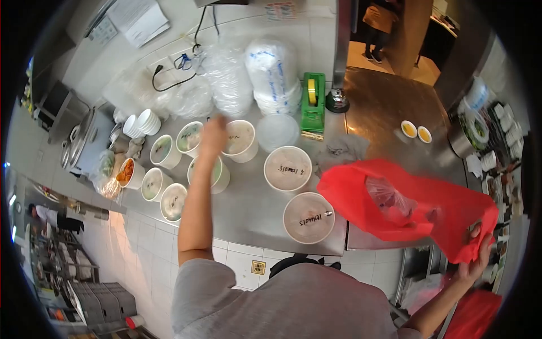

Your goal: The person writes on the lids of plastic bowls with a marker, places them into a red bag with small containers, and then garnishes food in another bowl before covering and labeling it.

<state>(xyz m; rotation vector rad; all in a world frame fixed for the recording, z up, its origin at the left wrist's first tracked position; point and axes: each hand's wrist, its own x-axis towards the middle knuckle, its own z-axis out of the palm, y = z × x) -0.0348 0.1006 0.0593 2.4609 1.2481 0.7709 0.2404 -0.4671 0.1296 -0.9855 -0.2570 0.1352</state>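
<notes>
My right hand [476,254] grips the edge of a red bag [361,195] at the lower right. The bag lies spread across the counter with its mouth partly open, and a clear plastic bag [388,198] shows inside. My left hand [213,134] is stretched over the counter among lidded tubs; its fingers are blurred. Beside it stand a white tub [239,138] and another tub [190,137]; a third tub [217,175] is partly behind my forearm. Two larger round tubs with handwritten lids, the upper tub [288,169] and the lower tub [309,218], stand nearer the red bag.
More lidded tubs and an open cup of orange food [126,171] stand at the left. Behind are stacked white bowls [148,121], plastic-wrapped stacks [273,73], a green tape dispenser [313,104] and a bell [337,100]. Two small yellow-filled cups [409,129] sit at the right.
</notes>
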